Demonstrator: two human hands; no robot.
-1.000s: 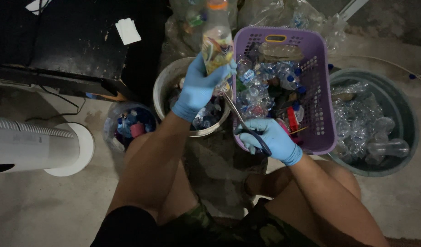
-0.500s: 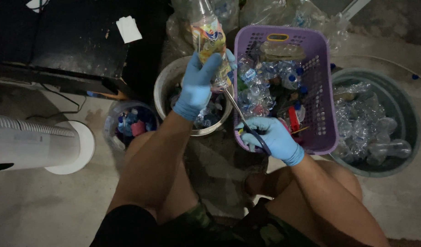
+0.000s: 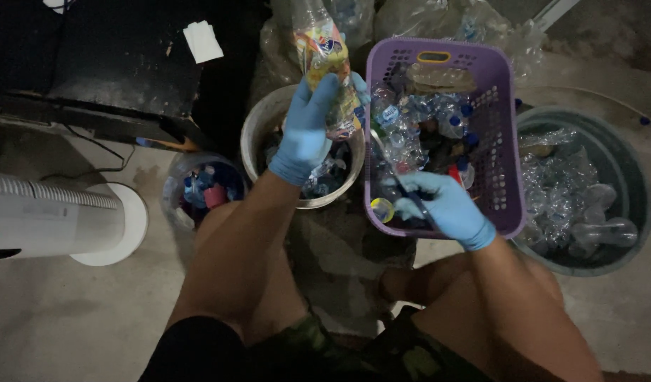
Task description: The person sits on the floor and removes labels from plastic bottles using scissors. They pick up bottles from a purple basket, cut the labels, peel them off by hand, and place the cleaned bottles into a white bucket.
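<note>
Bottle [image 3: 324, 56] raised higher by left hand [image 3: 307, 134], above bucket rim [image 3: 258, 124].

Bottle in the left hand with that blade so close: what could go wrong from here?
1. The right hand holds a thin blade pointing toward the left hand; a slip on the labelled bottle might nick the glove.
2. The light is dim, so the blade's tip is hard to see.
3. The bottle is held above the gap between the grey bucket and the purple basket; dropped pieces could miss both.
</note>
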